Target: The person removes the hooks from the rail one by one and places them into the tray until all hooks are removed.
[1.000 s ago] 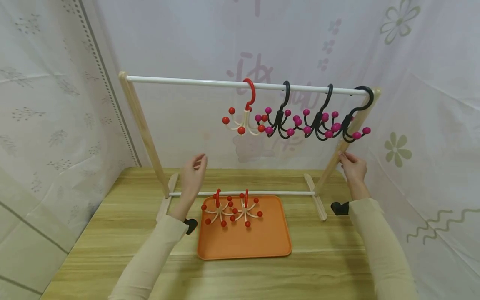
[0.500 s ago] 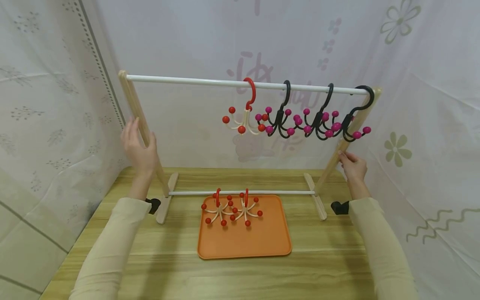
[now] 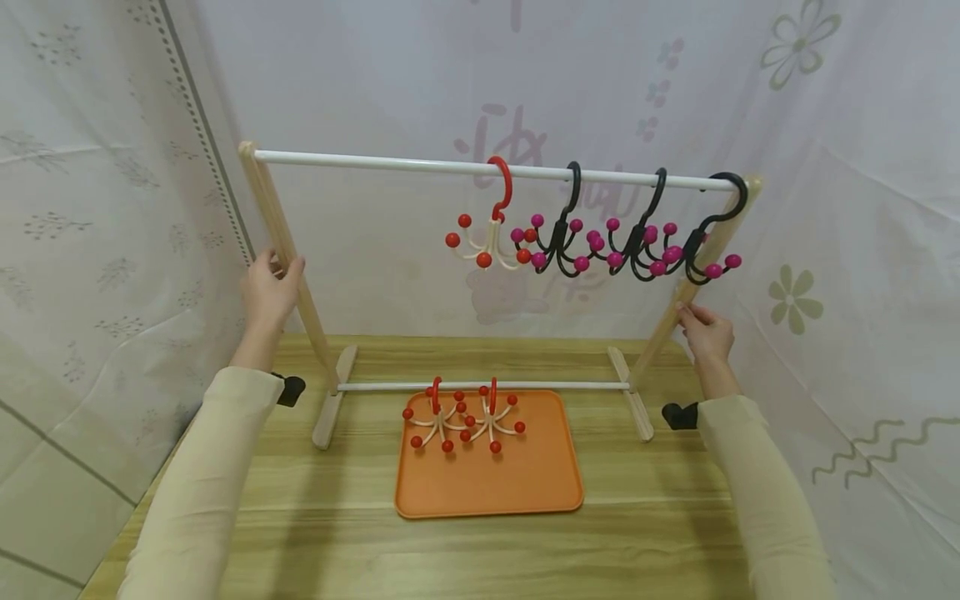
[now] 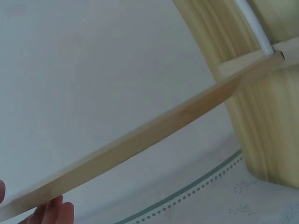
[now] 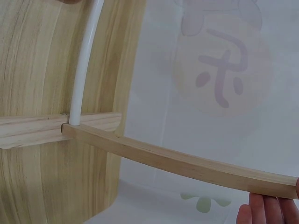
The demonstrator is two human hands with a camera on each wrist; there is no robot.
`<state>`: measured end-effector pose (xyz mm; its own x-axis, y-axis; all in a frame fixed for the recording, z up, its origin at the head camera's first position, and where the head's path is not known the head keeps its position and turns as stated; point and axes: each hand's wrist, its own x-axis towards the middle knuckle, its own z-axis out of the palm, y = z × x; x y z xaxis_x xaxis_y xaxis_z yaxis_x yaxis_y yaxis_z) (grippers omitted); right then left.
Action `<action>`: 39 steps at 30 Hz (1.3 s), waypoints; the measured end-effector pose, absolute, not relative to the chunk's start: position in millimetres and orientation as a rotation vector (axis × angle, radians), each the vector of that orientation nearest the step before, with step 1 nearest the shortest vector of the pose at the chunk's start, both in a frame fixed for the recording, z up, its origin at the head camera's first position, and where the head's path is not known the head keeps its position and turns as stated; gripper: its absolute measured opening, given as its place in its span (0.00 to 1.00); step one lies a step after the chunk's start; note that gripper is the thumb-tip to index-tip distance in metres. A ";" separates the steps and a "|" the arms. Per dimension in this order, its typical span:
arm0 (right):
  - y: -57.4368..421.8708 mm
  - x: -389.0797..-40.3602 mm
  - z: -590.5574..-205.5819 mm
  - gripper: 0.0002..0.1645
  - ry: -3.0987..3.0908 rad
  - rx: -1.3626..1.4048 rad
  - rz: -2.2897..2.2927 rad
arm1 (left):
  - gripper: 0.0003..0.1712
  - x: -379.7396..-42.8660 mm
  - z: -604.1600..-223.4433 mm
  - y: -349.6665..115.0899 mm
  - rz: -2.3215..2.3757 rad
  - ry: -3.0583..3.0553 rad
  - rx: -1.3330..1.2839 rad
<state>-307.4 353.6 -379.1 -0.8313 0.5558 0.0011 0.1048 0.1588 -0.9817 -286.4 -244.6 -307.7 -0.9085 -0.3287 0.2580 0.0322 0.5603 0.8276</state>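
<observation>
Directly against fingers (image 4: 52, 212): left post (image 4: 154, 128) (wooden).

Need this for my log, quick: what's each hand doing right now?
Left hand: closed, holding the rack's left wooden post.
Right hand: closed, holding the rack's right wooden post.

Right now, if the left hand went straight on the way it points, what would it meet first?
The rack's left wooden post, which the left hand appears to hold already. Beyond it hangs the pale curtain, though the depth between is unclear.
</observation>
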 end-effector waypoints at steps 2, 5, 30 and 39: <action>346.6 -300.8 -372.3 0.32 -2.072 -0.632 1.731 | 0.35 -288.8 -307.6 -245.1 -1.246 -2.424 0.252; 341.8 -295.6 -367.3 0.33 -2.061 -0.636 1.766 | 0.28 -291.8 -308.1 -245.0 -1.178 -2.427 0.266; 326.5 -257.2 -346.4 0.37 -2.471 -0.392 1.412 | 0.19 -297.3 -314.4 -247.5 -0.942 -2.436 0.240; 276.2 -239.0 -309.9 0.30 -2.574 0.187 1.563 | 0.19 -297.5 -313.4 -248.7 -0.956 -2.438 0.240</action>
<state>-239.0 276.2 -309.9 -0.9846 -0.0412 0.1702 -0.1700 0.4578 -0.8727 -297.5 -248.7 -313.4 -0.8560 -0.3366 0.3925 0.0198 0.7371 0.6755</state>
